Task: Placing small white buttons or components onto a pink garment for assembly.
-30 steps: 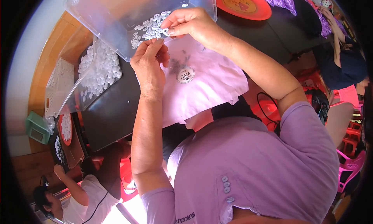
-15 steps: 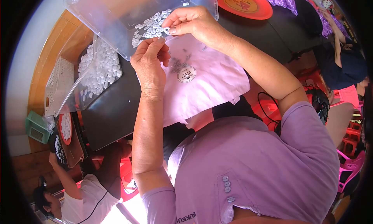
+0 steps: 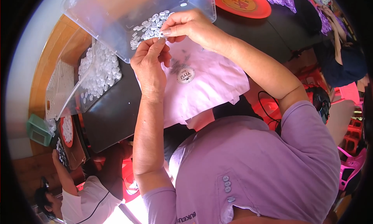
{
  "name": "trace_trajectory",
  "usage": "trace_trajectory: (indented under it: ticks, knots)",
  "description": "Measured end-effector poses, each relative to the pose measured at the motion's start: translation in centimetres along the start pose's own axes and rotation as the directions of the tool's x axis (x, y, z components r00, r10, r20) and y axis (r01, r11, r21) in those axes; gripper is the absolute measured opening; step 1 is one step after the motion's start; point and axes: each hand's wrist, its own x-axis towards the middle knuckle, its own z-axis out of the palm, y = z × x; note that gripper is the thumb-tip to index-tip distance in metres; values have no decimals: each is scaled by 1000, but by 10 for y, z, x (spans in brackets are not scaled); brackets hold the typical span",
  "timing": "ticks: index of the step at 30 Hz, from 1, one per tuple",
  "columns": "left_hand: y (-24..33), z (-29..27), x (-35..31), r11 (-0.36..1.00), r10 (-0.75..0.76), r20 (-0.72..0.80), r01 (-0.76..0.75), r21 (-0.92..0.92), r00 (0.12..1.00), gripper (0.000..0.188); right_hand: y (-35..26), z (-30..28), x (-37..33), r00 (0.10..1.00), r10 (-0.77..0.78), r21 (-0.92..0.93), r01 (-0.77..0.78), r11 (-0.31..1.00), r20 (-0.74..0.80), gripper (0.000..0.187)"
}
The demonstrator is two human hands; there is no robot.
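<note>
My right hand (image 3: pixel 196 28) pinches a small white oval plastic piece (image 3: pixel 161 34) that has a dark centre. Fingertip to fingertip with it is my left hand (image 3: pixel 152 59), closed in a pinch; whatever it grips is too small to make out. Both hands are over the near edge of a clear plastic bin (image 3: pixel 105 41). Inside the bin lies a pile of similar white pieces (image 3: pixel 149 26). Below the hands a pink cloth (image 3: pixel 210 82) with a round printed label is spread, and several tiny dark thin bits (image 3: pixel 178 63) are scattered on it.
Left of the bin, a clear container (image 3: pixel 99 70) holds many white pieces. A red tray (image 3: pixel 243 4) sits at the back right on the black table (image 3: pixel 112 123). At lower left, a co-worker (image 3: pixel 87 193) works beside a red dish (image 3: pixel 67 129); another person's arms (image 3: pixel 337 37) show far right.
My right hand has come slightly left and down, bringing the white piece against my left fingertips. The left hand has barely moved.
</note>
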Motion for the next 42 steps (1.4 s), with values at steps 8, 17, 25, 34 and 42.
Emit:
trace_trajectory:
  ticks: [8,17,25,34,42]
  knots:
    - [1,4,-3,991,64,48,-58,-118,997,16,-5,-9,-2,997,59,76,-63,995,54,17]
    - [4,8,-8,965,245,81,-251,78,966,29,-13,-6,-8,981,84,110,-104,988,172,23]
    - [7,1,-7,960,274,149,-278,10,950,26,-19,-11,-9,966,72,79,-94,992,249,25]
    - [9,1,-12,964,262,130,-266,18,956,26,-25,-6,-15,959,99,105,-131,986,265,26]
    - [2,-3,-16,930,361,150,-368,20,920,27,-21,-4,-16,931,93,240,-186,953,352,23]
